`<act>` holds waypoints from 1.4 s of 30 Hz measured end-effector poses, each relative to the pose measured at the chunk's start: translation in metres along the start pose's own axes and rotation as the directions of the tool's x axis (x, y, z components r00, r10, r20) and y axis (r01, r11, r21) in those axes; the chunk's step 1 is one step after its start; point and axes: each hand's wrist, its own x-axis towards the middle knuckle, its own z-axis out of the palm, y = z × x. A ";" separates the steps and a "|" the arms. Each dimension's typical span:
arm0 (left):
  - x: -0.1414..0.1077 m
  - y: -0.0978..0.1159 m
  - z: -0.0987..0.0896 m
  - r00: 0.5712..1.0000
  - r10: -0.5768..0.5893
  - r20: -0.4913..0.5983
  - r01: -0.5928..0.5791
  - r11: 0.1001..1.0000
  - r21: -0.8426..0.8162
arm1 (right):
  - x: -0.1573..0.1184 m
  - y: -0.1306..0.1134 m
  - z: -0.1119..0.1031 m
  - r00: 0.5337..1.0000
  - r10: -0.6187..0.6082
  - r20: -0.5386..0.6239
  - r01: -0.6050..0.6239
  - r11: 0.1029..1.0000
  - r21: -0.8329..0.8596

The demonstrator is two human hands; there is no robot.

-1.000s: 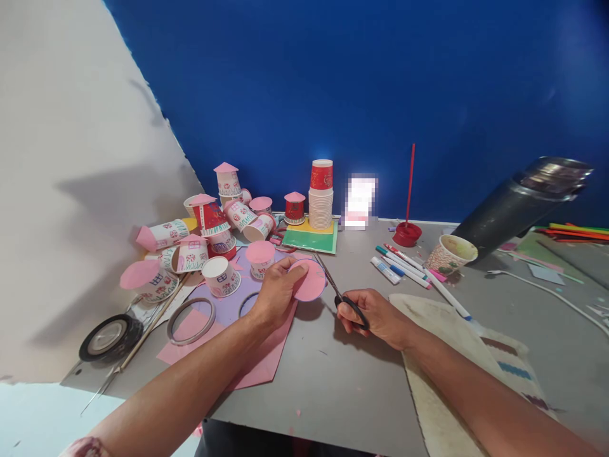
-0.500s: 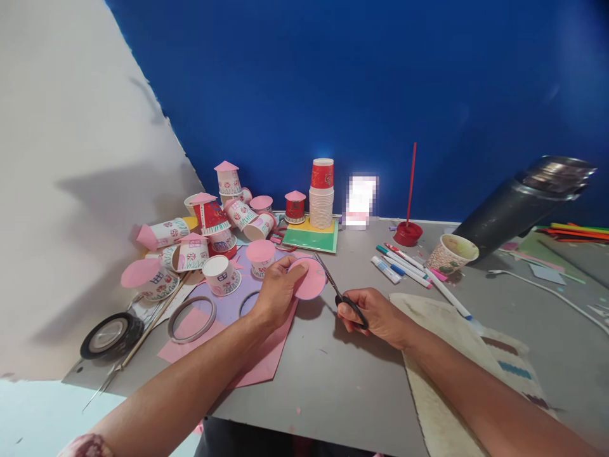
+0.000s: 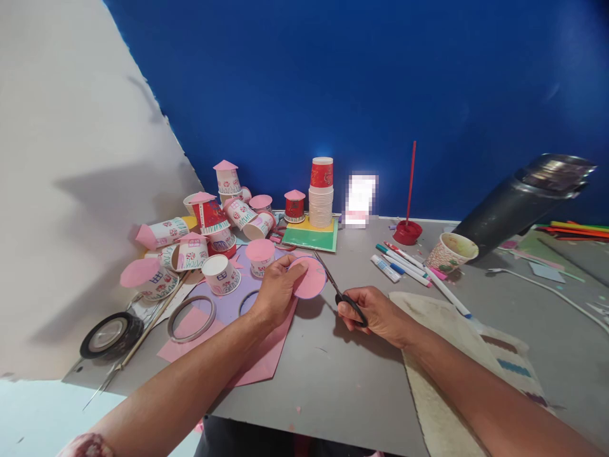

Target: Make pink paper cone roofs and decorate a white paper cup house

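Near right: a pale, stained cloth (image 3: 428,355) is lying limp on the grey tabletop (image 3: 333,387); near left: smooth pink sheets (image 3: 261,362) are overlapping under a grey ring (image 3: 190,339).

Centre: the left hand (image 3: 276,285) is pinching a pink paper disc (image 3: 311,284), thin, round and blue-edged, between thumb and fingers above the tabletop; the right hand (image 3: 375,314) is closing its fingers around the black handles of metal scissors (image 3: 339,297), the blades lying close by the disc's right rim; the step in hand is seemingly one of trimming; any further cut is calling for a steady disc and blades following the curve.

Farther left: pink-topped paper cups (image 3: 221,276), flat-lidded or cone-roofed, are clustering, some tipping over; farther right: slim plastic markers (image 3: 409,270) are lying in a loose row; far centre: ribbed white cups (image 3: 321,208) are standing stacked; far right: a dark cylindrical flask (image 3: 504,216) is leaning.
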 end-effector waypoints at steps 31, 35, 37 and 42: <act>0.000 -0.016 -0.003 0.983 -0.120 0.140 0.111 0.991 0.070 | 0.008 0.000 -0.024 0.957 -0.129 -0.261 0.037 0.943 -0.330; -0.001 -0.015 -0.002 0.973 -0.161 0.164 0.142 0.982 0.122 | 0.003 -0.005 -0.031 0.889 -0.292 -0.354 -0.075 0.668 -0.740; -0.002 -0.012 -0.001 0.964 -0.172 0.202 0.153 0.982 0.107 | -0.002 -0.010 -0.029 0.910 -0.311 -0.273 -0.063 0.547 -0.835; -0.005 -0.008 0.001 0.942 -0.206 0.264 0.199 0.979 0.055 | -0.007 -0.013 -0.019 0.933 -0.279 -0.228 -0.132 0.325 -0.937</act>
